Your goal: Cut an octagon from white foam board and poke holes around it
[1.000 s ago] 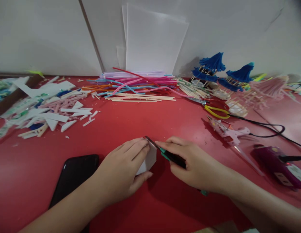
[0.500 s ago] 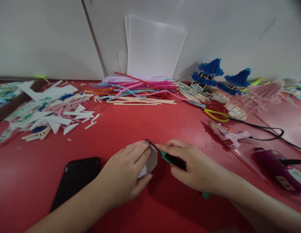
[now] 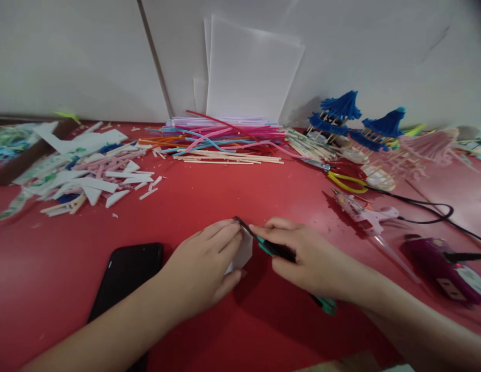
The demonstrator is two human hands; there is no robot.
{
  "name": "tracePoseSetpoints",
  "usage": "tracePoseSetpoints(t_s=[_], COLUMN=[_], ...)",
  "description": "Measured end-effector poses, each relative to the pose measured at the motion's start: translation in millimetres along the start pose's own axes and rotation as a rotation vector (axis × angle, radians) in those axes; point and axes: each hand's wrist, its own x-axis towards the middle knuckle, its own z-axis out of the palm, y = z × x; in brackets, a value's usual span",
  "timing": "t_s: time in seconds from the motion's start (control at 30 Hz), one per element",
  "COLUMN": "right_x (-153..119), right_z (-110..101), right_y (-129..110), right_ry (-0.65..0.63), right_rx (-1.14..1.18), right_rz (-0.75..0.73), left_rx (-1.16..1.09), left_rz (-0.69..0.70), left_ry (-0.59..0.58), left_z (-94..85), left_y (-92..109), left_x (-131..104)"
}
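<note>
Right grip (image 3: 302, 254) curled, forefinger (image 3: 272, 234) extended

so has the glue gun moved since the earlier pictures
No. The glue gun lies in the same place relative to the purple socket block; only the whole view shifts slightly.

The flat red table (image 3: 209, 194) is gleaming smoothly. Left of the pistol-shaped pink plastic glue gun (image 3: 372, 219), a slim black-and-green plastic cutter (image 3: 281, 251) is baring metal; a white, angular, paperlike piece (image 3: 244, 252) is looking matt.
</note>
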Motion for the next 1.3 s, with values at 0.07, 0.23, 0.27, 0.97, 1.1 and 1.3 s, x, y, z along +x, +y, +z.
tracePoseSetpoints(t_s=[0.07,0.23,0.27,0.97,1.1,1.3], right_x=[-1,-2,-1,-35,-51,-66], right_z=[1,5,7,16,17,13], right_y=[1,4,4,5,3,7], right_ry=[-0.004,0.001,0.011,-0.032,-0.024,0.000], right_rx=[-0.002,0.022,0.015,0.036,0.015,0.056], right_rz=[-0.005,-0.008,-0.005,0.095,0.125,0.117], left_rx=[-0.002,-0.019,-0.014,-0.039,-0.043,-0.025], left_rz=[-0.013,-0.046,-0.045,-0.079,-0.075,-0.089], left_ry=[-0.016,-0.053,-0.057,-0.054,-0.026,-0.045], left_z=[-0.9,-2.5,-2.7,-1.8,1.6,-2.5], left_y=[0,3,4,3,2,7], left_x=[0,1,1,-1,-2,-3])
